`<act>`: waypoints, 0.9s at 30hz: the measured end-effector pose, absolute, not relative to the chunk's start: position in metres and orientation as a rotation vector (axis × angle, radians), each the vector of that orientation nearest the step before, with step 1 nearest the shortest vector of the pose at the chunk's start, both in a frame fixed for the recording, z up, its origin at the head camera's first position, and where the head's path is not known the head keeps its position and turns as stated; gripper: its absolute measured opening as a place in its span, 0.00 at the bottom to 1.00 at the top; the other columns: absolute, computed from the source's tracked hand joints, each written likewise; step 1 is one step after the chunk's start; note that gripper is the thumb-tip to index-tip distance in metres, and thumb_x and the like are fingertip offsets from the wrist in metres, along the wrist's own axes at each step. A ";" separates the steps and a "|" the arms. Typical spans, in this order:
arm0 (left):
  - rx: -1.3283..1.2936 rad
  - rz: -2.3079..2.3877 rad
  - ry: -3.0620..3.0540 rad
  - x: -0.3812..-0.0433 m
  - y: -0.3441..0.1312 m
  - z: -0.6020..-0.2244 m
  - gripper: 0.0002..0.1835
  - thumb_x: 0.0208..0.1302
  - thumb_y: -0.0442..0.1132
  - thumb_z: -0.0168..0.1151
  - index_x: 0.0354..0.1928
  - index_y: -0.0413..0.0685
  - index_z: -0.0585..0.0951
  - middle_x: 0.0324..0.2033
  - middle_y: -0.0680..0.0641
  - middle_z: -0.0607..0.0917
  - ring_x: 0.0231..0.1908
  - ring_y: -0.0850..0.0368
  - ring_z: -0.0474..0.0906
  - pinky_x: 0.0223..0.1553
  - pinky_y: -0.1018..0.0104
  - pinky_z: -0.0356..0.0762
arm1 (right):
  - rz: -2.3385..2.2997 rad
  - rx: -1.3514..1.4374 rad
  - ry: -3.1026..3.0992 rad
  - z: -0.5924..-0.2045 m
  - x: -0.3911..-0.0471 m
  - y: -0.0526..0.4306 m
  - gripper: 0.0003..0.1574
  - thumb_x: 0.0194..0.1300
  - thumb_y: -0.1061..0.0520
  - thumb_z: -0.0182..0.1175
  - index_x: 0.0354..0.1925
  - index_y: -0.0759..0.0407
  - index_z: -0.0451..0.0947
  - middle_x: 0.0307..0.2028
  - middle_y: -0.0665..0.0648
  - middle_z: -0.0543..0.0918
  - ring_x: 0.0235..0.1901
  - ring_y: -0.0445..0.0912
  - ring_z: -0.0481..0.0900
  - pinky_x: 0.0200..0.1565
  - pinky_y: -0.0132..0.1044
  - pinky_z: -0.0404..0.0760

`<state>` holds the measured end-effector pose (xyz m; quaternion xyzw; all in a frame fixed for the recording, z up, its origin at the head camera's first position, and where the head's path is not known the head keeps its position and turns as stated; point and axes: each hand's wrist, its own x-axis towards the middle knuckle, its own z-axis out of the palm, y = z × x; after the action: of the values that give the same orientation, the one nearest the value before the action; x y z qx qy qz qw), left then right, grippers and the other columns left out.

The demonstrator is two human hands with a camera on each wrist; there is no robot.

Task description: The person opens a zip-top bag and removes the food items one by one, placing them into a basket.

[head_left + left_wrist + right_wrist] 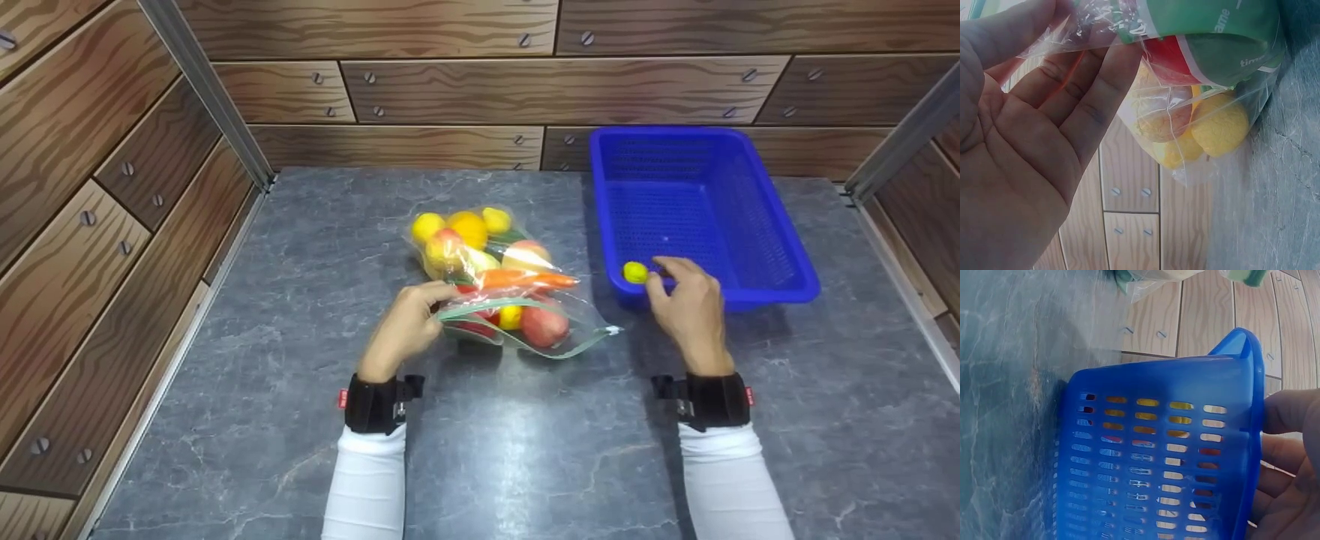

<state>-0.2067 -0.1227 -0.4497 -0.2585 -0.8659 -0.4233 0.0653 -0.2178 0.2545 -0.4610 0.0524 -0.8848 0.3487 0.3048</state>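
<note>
Pinching the open plastic bag (517,281) of produce (466,229) on the worktop (525,457) with the left hand (405,322); holding the right hand (688,307) over the basket (697,206), fingers parted beside the lemon (635,272) inside. Probably transferring produce; next, presumably, pinch the lemon, bag spread wide.

Both arms (366,480) reach forward; the left hand (405,326) pinches with its fingers (437,291); the right hand (688,315) is half curled.
</note>
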 end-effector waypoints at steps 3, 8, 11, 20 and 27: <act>-0.780 -1.270 -2.614 -0.206 -0.123 -0.450 0.29 0.42 0.12 0.52 0.42 0.42 0.89 0.40 0.44 0.88 0.40 0.50 0.83 0.45 0.55 0.82 | 0.929 0.195 -2.270 -0.456 -0.215 0.252 0.15 0.59 0.69 0.63 0.45 0.75 0.85 0.42 0.72 0.87 0.45 0.68 0.85 0.52 0.56 0.81; -0.776 -1.263 -2.620 -0.205 -0.124 -0.449 0.29 0.42 0.12 0.52 0.43 0.42 0.89 0.40 0.44 0.88 0.42 0.48 0.84 0.47 0.53 0.83 | 0.983 0.314 -2.144 -0.439 -0.204 0.242 0.15 0.58 0.72 0.65 0.45 0.72 0.86 0.43 0.69 0.88 0.42 0.63 0.86 0.54 0.25 0.78; -0.782 -1.260 -2.617 -0.205 -0.124 -0.449 0.28 0.43 0.12 0.53 0.43 0.42 0.88 0.40 0.44 0.88 0.42 0.49 0.84 0.47 0.54 0.83 | 1.028 0.390 -2.080 -0.429 -0.196 0.234 0.17 0.56 0.75 0.65 0.46 0.71 0.87 0.43 0.67 0.89 0.40 0.60 0.86 0.54 0.19 0.75; -0.785 -1.265 -2.611 -0.206 -0.123 -0.449 0.28 0.46 0.13 0.50 0.42 0.42 0.89 0.34 0.47 0.85 0.34 0.56 0.73 0.38 0.66 0.72 | 1.081 0.579 -2.018 -0.410 -0.176 0.214 0.21 0.52 0.79 0.67 0.46 0.70 0.87 0.44 0.65 0.89 0.40 0.54 0.86 0.53 0.23 0.79; -0.779 -1.280 -2.619 -0.206 -0.123 -0.449 0.28 0.47 0.13 0.50 0.43 0.42 0.89 0.33 0.47 0.84 0.33 0.57 0.71 0.36 0.67 0.69 | 1.099 0.782 -2.066 -0.408 -0.167 0.199 0.20 0.52 0.78 0.68 0.45 0.69 0.87 0.43 0.64 0.89 0.43 0.58 0.86 0.59 0.27 0.78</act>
<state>-0.2057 -0.1235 -0.4485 -0.2576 -0.8663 -0.4234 0.0621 -0.1668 0.1993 -0.4079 0.2991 -0.7901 0.4205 0.3308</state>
